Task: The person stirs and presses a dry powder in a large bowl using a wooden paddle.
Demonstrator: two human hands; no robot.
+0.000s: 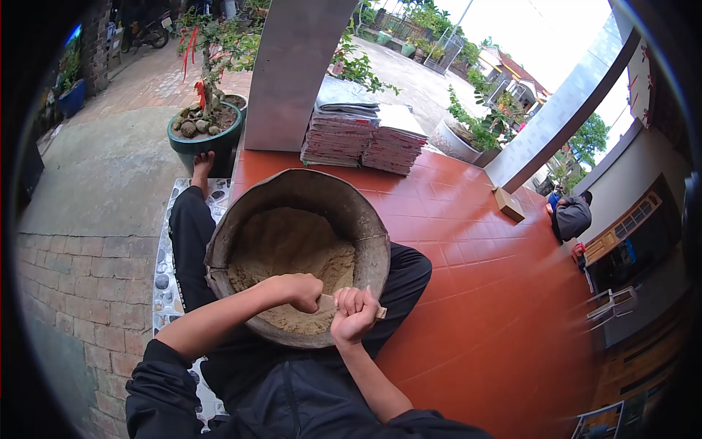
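Note:
A large, dark, worn round tub [371,265] sits between my legs with brown, sand-like powder [285,241] inside. The powder is loose and crumbly on the near side. My left hand [301,292] is a closed fist over the powder, gripping a flat wooden stick [327,301] at its left part. Over the tub's near right rim, my right hand [354,314] wraps its fingers round the same stick. One end of the stick pokes out to the right of that hand. What lies under my left fist is hidden.
Stacks of folded sacks [340,135] stand beyond the tub, beside a pillar [289,80]. A potted tree [191,146] is near my foot. Further right are a cardboard box [509,205] and another person [572,216] on the red tiled floor [468,307].

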